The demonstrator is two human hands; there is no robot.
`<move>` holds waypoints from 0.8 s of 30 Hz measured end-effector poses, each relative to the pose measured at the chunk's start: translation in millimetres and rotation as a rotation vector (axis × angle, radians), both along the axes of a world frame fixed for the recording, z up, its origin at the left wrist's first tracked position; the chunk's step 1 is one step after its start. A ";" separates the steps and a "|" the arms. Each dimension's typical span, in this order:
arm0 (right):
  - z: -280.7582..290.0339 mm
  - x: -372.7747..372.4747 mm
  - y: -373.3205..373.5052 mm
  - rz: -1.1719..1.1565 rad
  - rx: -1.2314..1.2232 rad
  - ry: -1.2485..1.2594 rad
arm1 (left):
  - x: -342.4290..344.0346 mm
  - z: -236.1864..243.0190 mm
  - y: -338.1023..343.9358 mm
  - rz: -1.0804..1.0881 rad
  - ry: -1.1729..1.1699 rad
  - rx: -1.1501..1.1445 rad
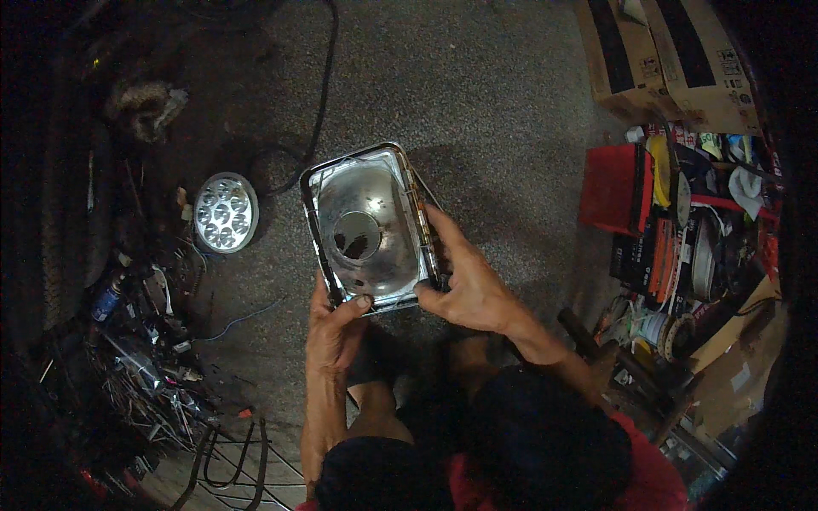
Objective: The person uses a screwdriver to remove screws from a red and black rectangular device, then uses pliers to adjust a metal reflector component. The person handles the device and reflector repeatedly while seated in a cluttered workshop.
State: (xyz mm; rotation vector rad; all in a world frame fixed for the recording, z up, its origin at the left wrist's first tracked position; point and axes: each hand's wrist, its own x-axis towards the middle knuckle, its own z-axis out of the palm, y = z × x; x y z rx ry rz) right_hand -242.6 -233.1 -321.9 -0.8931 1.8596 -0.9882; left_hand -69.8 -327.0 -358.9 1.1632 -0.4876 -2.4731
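Observation:
Between my two hands is a rectangular headlight housing (388, 238) with a shiny, bowl-shaped metal reflector and a chrome rim. A round hole (356, 236) opens in its reflector, and dark specks mark the metal. My left hand (334, 324) grips the near left corner, its thumb over the bottom rim. On the right side my right hand (467, 285) is closed around the frame, thumb at the near right corner and fingers along the side edge. The housing is held above the floor, tilted slightly. Its back is hidden.
A round lamp (226, 213) with several small reflectors lies on the floor at left. Beyond it runs a black cable (322, 102). Loose parts and wires (149, 366) are heaped at lower left. Along the right stand cardboard boxes (669, 64), a red box (615, 189) and mixed tools.

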 end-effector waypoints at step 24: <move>-118.8 -4.0 49.2 -0.261 0.329 -0.356 | 11.5 -102.2 35.5 -0.423 -0.501 -0.489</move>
